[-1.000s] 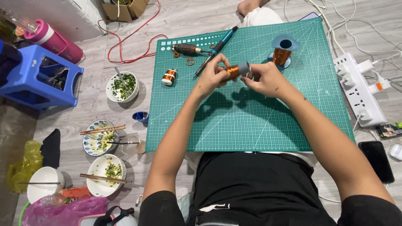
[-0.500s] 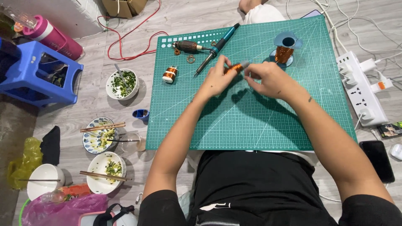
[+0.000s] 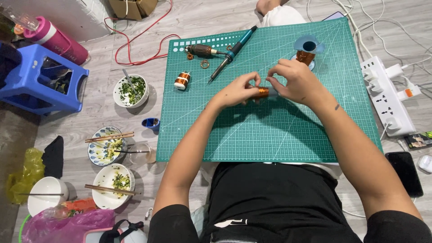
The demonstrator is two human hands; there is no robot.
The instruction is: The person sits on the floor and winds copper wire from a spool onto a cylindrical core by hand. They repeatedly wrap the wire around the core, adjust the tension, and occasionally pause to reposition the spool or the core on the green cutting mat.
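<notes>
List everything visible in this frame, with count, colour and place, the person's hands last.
cutting mat: 1, green, floor centre
copper wire coil: 1, orange, between both hands
small coil: 1, orange and white, mat's left part
wire spool: 1, blue and copper, mat top
soldering iron: 1, blue, mat top
power strip: 1, white, beside mat
phone: 1, black, floor
stool: 1, blue, far side
bottle: 1, pink, by stool
bowls: 4, mostly white, floor
left hand: pinches coil
right hand: pinches coil
</notes>
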